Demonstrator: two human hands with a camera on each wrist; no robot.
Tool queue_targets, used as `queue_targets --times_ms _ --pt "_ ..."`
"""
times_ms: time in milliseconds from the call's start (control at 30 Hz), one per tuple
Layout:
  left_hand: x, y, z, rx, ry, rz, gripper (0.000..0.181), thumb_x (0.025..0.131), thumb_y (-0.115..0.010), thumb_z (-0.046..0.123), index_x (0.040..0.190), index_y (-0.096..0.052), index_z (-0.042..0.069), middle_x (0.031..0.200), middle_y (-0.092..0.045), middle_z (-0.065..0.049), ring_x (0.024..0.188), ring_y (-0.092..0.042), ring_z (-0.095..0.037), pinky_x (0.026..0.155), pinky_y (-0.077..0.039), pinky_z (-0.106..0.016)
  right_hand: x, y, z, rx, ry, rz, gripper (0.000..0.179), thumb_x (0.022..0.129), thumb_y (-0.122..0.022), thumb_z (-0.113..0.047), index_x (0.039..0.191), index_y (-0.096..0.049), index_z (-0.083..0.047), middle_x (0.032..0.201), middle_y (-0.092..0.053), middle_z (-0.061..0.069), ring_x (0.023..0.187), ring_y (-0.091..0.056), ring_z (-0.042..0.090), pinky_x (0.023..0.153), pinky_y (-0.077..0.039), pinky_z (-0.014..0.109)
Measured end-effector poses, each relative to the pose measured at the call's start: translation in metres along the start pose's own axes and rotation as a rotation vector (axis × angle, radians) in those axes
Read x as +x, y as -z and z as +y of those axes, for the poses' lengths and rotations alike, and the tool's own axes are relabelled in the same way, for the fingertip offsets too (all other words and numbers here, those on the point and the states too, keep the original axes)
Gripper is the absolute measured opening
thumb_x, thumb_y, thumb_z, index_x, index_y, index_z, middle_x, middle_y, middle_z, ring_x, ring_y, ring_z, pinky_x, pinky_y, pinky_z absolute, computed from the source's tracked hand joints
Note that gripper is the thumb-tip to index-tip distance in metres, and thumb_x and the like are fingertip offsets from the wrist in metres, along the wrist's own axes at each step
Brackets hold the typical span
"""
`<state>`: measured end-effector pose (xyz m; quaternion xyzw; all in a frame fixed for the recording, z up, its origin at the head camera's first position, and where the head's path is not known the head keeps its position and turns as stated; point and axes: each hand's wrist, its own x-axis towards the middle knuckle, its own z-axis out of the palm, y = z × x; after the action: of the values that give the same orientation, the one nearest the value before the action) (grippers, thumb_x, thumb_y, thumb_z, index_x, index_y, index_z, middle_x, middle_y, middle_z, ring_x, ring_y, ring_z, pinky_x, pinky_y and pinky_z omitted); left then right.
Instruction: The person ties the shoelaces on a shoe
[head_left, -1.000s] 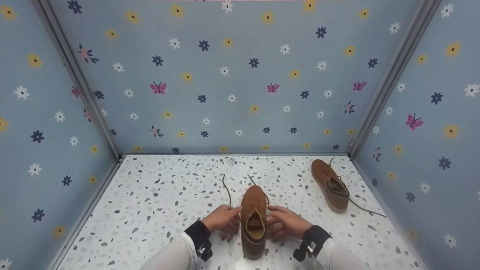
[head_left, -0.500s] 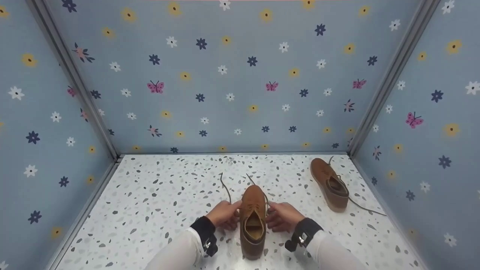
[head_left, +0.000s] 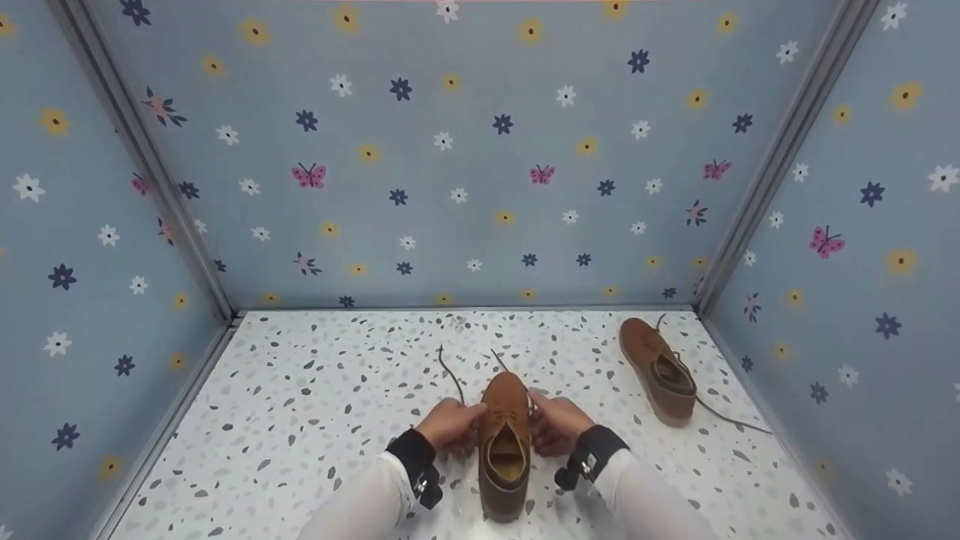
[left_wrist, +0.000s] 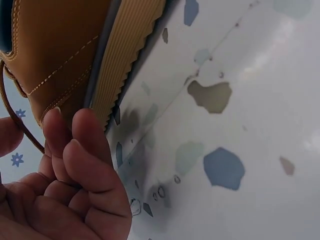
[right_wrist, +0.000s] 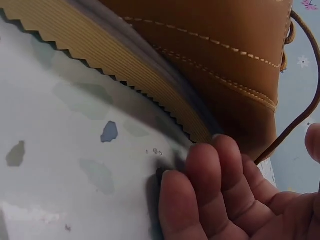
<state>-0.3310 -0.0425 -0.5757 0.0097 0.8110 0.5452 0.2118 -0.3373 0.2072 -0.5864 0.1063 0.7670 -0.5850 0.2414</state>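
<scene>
One speckled tabletop (head_left: 247,420) is supporting the near brown lace-up shoe (head_left: 502,409), sole down, toe pointing away, probably for easy access to its lacing. A matching shoe (head_left: 646,349) is standing beyond it, rightward. Flanking the near shoe, the left hand (head_left: 452,427) and right hand (head_left: 556,426) are curving their fingers beside its left lace (left_wrist: 31,139) and right lace (right_wrist: 288,132); whether either is pinching, I cannot tell.
</scene>
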Motion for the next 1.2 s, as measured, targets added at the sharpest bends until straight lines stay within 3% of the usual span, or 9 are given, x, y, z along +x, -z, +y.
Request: queue_targets --times_ms 233,467,700,900,1067,1200 --pt "0.003 -0.001 -0.002 0.009 -0.005 0.024 0.036 0.101 -0.061 0.032 0.082 -0.072 0.003 0.072 -0.073 -0.011 0.055 -0.062 -0.016 0.053 -0.054 -0.03 0.004 -0.009 -0.003 -0.058 0.013 0.039 0.048 0.1 -0.061 -0.053 0.096 -0.072 -0.007 0.077 -0.072 0.004 0.067 -0.069 0.018 0.065 -0.062 0.036" --pt "0.004 -0.005 -0.002 0.019 -0.014 0.052 0.031 0.099 -0.063 0.027 0.08 -0.072 0.005 0.072 -0.073 -0.008 0.057 -0.062 -0.015 0.055 -0.055 -0.029 0.006 -0.009 -0.004 -0.078 0.024 0.046 0.042 0.101 -0.062 -0.046 0.082 -0.071 -0.01 0.071 -0.069 0.002 0.063 -0.067 0.016 0.063 -0.061 0.033" --pt "0.006 -0.006 -0.004 0.031 -0.017 0.049 0.031 0.098 -0.062 0.027 0.075 -0.068 0.008 0.065 -0.068 -0.004 0.055 -0.062 -0.015 0.052 -0.052 -0.028 0.003 -0.007 -0.004 -0.098 0.036 0.038 0.041 0.102 -0.062 -0.046 0.087 -0.07 -0.009 0.074 -0.069 0.002 0.066 -0.067 0.016 0.064 -0.06 0.032" --pt "0.005 -0.006 -0.003 0.012 -0.023 0.052 0.028 0.098 -0.062 0.024 0.078 -0.066 0.005 0.068 -0.066 -0.004 0.057 -0.062 -0.015 0.055 -0.054 -0.029 0.002 -0.005 -0.004 -0.048 0.08 0.027 0.03 0.102 -0.063 -0.031 0.084 -0.069 -0.008 0.072 -0.066 0.001 0.063 -0.065 0.014 0.064 -0.06 0.032" --pt "0.004 -0.006 -0.001 0.039 -0.046 0.071 0.026 0.097 -0.063 0.022 0.084 -0.068 0.001 0.074 -0.071 -0.01 0.057 -0.062 -0.016 0.053 -0.054 -0.03 0.001 -0.002 -0.004 0.002 0.081 0.05 0.015 0.094 -0.061 -0.016 0.083 -0.066 -0.007 0.07 -0.067 0.003 0.062 -0.066 0.016 0.062 -0.061 0.034" --pt "0.003 -0.004 0.0 0.057 -0.066 0.097 0.021 0.095 -0.061 0.019 0.085 -0.067 0.001 0.086 -0.075 -0.016 0.063 -0.069 -0.019 0.052 -0.051 -0.028 -0.001 0.002 -0.005 0.026 0.081 0.108 0.011 0.09 -0.059 -0.013 0.087 -0.064 -0.005 0.072 -0.068 0.006 0.064 -0.068 0.018 0.062 -0.06 0.035"
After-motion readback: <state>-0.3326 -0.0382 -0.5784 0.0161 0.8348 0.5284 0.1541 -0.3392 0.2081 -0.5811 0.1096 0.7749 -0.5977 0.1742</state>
